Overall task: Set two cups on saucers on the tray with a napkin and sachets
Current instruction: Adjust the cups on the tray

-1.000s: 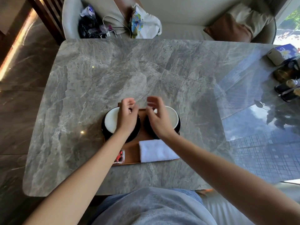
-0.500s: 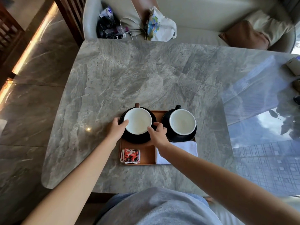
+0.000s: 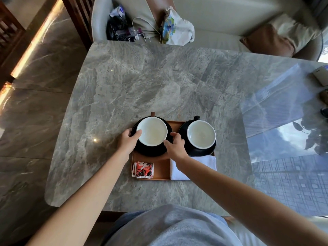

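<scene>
A brown wooden tray (image 3: 160, 168) lies on the grey marble table (image 3: 142, 89). Two cups, white inside and dark outside, stand on black saucers at its far side: the left cup (image 3: 152, 131) on the left saucer (image 3: 150, 151), the right cup (image 3: 201, 134) on the right saucer (image 3: 198, 152). My left hand (image 3: 128, 142) grips the left saucer's left rim, and my right hand (image 3: 174, 147) grips its right rim. Red sachets (image 3: 142, 169) lie at the tray's near left. A folded white napkin (image 3: 204, 162) lies at the near right, partly under my right forearm.
A cream sofa (image 3: 221, 23) behind the table holds a printed bag (image 3: 174, 29), dark clutter with cables (image 3: 120, 27) and a brown cushion (image 3: 268, 42). A white box (image 3: 321, 77) sits at the table's right edge. Glossy stone floor lies to the left.
Both hands came back from above the cups to the left saucer's two rims, uncovering the cups. The view shifted, so the tray sits further right in frame.
</scene>
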### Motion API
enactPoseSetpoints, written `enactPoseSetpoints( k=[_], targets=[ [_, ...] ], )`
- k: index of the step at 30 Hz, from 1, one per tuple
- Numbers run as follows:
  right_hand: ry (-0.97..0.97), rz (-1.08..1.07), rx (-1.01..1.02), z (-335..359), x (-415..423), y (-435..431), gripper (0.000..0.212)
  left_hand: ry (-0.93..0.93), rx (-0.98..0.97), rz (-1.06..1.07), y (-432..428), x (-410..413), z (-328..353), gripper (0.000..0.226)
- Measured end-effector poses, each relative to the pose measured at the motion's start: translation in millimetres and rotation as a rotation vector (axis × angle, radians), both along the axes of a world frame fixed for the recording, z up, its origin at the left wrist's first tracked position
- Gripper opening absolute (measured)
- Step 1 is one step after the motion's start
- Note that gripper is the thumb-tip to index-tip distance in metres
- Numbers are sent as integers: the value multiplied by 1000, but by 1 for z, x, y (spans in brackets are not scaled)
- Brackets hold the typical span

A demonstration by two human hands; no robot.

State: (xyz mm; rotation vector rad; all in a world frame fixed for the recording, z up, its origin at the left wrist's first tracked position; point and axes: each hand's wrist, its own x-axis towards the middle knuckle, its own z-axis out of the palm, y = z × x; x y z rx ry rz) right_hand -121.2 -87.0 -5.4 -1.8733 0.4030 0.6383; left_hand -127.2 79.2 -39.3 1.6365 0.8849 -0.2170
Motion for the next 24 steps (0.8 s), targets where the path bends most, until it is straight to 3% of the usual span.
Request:
enactPoseSetpoints(
  k=[14, 20, 24],
  targets=[
    [34, 24, 63, 5, 1, -8, 47, 5, 7, -17, -3, -5, 11, 66],
    [-193, 179, 84, 20, 9, -13, 47, -204, 291, -123, -4, 1, 45, 65],
    [-491, 525, -78, 27, 5, -24, 39, -424, 544, -343, -27, -5, 64, 55]
  ],
)
